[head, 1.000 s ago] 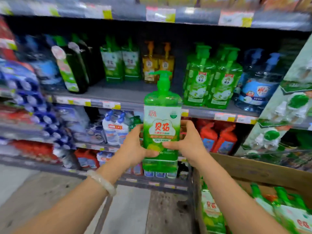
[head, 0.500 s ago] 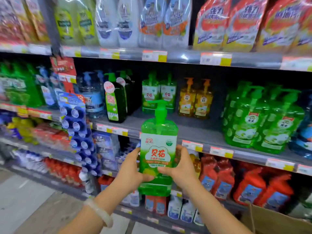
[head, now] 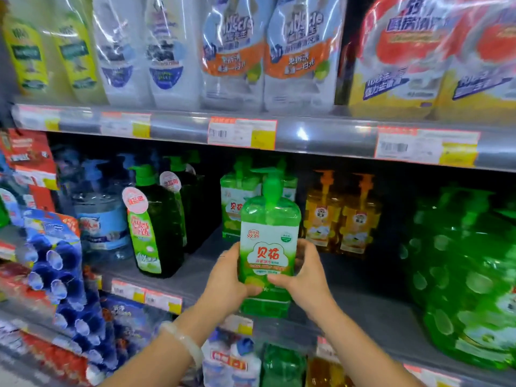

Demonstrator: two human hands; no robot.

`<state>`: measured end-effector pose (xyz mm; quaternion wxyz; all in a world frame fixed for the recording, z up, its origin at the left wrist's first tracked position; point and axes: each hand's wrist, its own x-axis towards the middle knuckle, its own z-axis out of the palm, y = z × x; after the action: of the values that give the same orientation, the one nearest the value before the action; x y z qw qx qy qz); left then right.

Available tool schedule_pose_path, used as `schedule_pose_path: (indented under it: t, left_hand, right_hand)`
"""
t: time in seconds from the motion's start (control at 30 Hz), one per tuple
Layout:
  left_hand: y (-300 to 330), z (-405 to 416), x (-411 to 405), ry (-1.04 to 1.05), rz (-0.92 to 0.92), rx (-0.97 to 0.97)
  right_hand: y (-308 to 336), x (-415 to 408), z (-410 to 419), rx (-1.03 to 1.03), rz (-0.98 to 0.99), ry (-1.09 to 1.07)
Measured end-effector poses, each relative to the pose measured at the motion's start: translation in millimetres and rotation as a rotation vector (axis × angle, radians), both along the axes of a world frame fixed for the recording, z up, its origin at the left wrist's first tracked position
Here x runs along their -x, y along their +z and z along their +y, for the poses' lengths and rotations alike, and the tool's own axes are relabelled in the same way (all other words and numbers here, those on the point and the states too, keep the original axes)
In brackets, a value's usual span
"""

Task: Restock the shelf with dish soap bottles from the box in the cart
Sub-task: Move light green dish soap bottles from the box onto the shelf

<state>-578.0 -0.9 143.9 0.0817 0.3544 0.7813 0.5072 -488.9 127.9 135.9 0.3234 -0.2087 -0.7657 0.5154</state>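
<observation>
I hold an upright green dish soap bottle [head: 268, 241] with a pump top and a white-green label, just above the front of the grey middle shelf [head: 201, 277]. My left hand [head: 227, 277] grips its left side and my right hand [head: 303, 270] grips its right side, thumbs across the label's lower part. Behind it, at the back of the shelf, stand two matching green bottles [head: 237, 208]. The box and the cart are out of view.
Dark green bottles [head: 156, 227] stand left of the gap, orange bottles [head: 340, 216] right of it, large green spotted bottles [head: 460, 272] at far right. Refill pouches [head: 234, 51] fill the shelf above. A blue hanging display [head: 58, 263] juts out at left.
The view has risen and closed in on the shelf. Both hands have carried the bottle up and forward, from below the shelf edge to the gap in front of the matching bottles.
</observation>
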Motion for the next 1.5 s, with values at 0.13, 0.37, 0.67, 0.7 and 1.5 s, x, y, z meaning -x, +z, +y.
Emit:
schedule_pose_path:
  t: [0.13, 0.37, 0.67, 0.7, 1.5]
  left_hand:
    - [-9.4, 37.9, 34.2, 0.033, 0.045, 0.07]
    - [-26.3, 86.0, 78.6, 0.037, 0.032, 0.055]
    - [-30.2, 115.6, 112.8, -0.005, -0.021, 0.126]
    - [-30.2, 116.1, 115.1, -0.012, -0.02, 0.127]
    - [-30.8, 116.6, 118.6, -0.038, -0.022, 0.184]
  right_hand:
    - [-10.0, 35.8, 31.6, -0.009, -0.028, -0.045]
    - [-21.1, 74.9, 69.4, -0.082, -0.075, -0.159]
    - [-18.0, 100.7, 89.8, -0.108, -0.187, -0.136]
    - [-18.7, 101.8, 89.5, -0.102, -0.189, -0.14]
    - [-15.1, 106.8, 74.0, -0.069, -0.285, -0.259]
